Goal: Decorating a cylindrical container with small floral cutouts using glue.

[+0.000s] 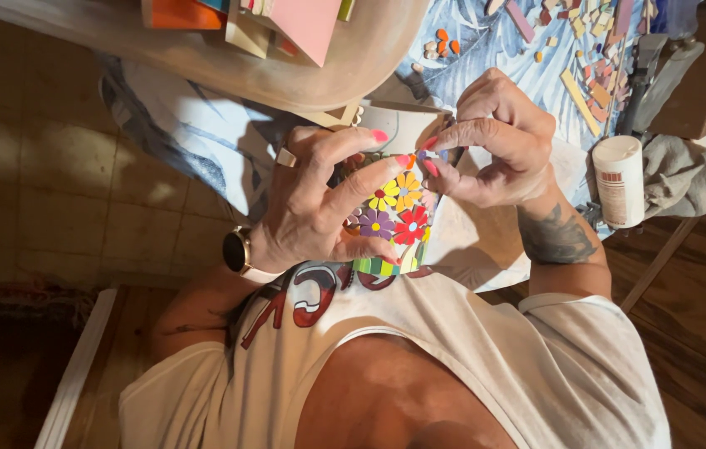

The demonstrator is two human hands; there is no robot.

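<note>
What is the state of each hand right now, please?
Left hand: closed around the flower mosaic piece, holding it.
Right hand: fingertips pinched at the top edge of the mosaic piece; whether they hold a small tile cannot be told.

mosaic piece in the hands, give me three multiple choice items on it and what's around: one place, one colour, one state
1. Where does the white bottle stand?
A. on the table beside the right hand
B. on the floor
C. inside the mosaic piece

2. What colour are the painted nails?
A. blue
B. pink
C. black

3. How is the mosaic piece held?
A. lying flat, untouched
B. gripped by the left hand while the right-hand fingers pinch at its upper edge
C. hanging on a wall

Answers: 1 A, the bottle stands on the leaf-patterned cloth beside the right wrist; 2 B, pink nail tips show on both hands; 3 B, the left fingers wrap over the flowers.
</note>
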